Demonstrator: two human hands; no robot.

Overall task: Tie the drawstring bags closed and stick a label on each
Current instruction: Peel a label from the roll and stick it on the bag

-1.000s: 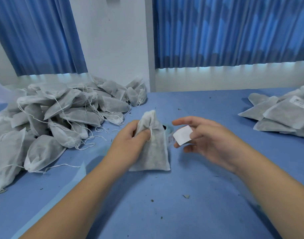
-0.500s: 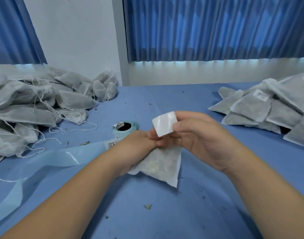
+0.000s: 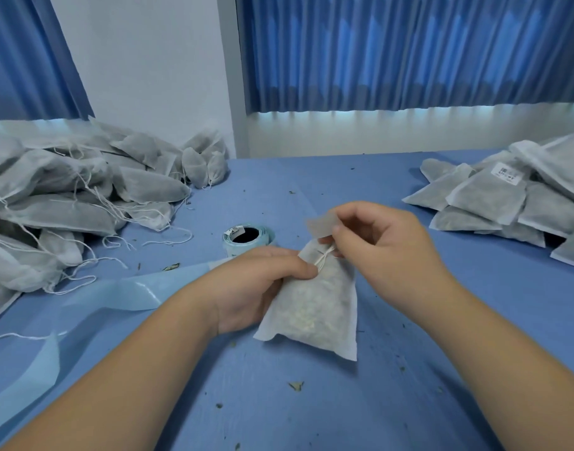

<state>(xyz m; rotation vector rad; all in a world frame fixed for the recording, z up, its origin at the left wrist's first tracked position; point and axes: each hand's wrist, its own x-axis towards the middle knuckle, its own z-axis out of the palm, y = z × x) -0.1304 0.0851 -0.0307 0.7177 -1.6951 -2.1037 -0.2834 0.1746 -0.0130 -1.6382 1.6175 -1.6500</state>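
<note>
The left grip (image 3: 263,284) is clenched around the neck of the drawstring bag (image 3: 315,314), thumb and forefinger pinching the cloth just where the drawstring (image 3: 323,257) comes out. The bag lies on the blue worktop (image 3: 311,418) in the near middle, its bottom seam nearest and its neck raised a little between the two hands. The right grip (image 3: 380,249) does double duty. Its fingertips pinch the white label (image 3: 321,224), which stands loose above the neck, and its lower fingers seem to catch the drawstring, though which ones hold the cord is hard to tell.

The step in hand looks like the tying, with the label waiting its turn. To do it well, the left grip should hold the neck gathered tight so no filling creeps out while the cord is drawn. The cord wants a pull straight away from the neck, then a snug knot right against the cloth. The label is best held clear of bag and cord until the knot is done, as it may grab crooked if it touches the fuzzy cloth early. Once the bag is tied, lay it flat and press the label onto the broad middle of its face, as on the finished pile (image 3: 474,196) at far right. The label roll (image 3: 246,237) sits just beyond the hands, and the untied pile (image 3: 67,203) fills the left.
</note>
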